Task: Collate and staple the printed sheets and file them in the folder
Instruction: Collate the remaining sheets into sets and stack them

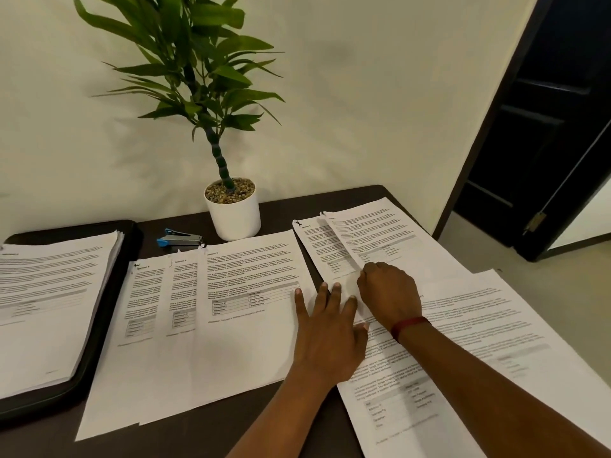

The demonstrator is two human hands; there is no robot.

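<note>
**My grips among the papers**

A paper pile (49, 302) lies on the black folder (110, 325) at the left. Next come the blue stapler (180, 238) and three stapled sets (231, 342) on the counter (185, 438). My left grip (327, 328) lies flat, fingers apart. My right grip (390, 292) curls on the right sheets (380, 233); I cannot tell if it pinches them.

Matt white paper sheets (251, 342) cover a smooth dark tabletop (277, 211)

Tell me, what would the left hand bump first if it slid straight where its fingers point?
Probably the stapled sheets right ahead of the left hand; its fingertips look nearly at their edge. The pot sits off to the side.
</note>
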